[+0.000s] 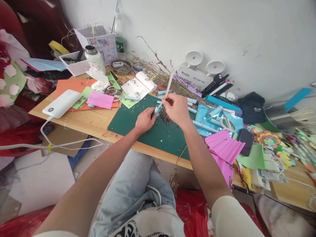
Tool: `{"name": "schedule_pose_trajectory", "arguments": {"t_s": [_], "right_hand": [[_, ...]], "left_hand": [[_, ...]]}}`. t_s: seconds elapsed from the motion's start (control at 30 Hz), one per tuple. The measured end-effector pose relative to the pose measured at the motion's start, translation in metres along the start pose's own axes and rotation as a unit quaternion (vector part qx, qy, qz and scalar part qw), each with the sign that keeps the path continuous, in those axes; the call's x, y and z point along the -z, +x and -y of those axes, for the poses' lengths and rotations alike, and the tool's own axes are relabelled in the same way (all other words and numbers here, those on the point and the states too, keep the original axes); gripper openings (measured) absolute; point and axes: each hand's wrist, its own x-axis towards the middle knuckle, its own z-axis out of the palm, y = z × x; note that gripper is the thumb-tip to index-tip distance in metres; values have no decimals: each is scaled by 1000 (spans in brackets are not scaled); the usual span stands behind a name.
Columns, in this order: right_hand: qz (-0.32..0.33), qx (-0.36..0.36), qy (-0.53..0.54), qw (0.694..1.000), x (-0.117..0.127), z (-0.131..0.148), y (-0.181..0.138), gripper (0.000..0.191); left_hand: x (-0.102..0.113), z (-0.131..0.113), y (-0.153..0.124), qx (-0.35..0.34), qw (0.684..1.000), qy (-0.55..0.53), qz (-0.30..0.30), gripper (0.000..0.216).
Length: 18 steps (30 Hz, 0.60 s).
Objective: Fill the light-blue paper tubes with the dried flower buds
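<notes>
My left hand [145,120] rests on the dark green mat [158,131] with its fingers pinched on a small light-blue paper roll [157,109]. My right hand [176,108] is closed on a long white strip [168,88] that rises up and away from the roll. A small heap of dried plant bits [166,117] lies on the mat just under my right hand. Several finished light-blue rolls [132,98] lie beyond the mat.
A white power bank [61,103] with its cable, pink [100,99] and orange paper sheets and a white flask [94,58] sit at the left. Dried twigs [158,70], scissors [228,124] on blue paper, folded pink paper [224,146] and paper flowers [268,138] crowd the right.
</notes>
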Motion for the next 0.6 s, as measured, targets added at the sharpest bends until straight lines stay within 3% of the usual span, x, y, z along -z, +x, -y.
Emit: {"name": "schedule_pose_trajectory", "arguments": {"t_s": [0.23, 0.6], "right_hand": [[-40, -5, 47, 998, -7, -7, -6, 13], [-21, 12, -57, 998, -2, -2, -2, 13]], "left_hand": [[0, 1, 0, -9, 1000, -7, -2, 20], [-1, 1, 0, -3, 1000, -10, -3, 19]]}}
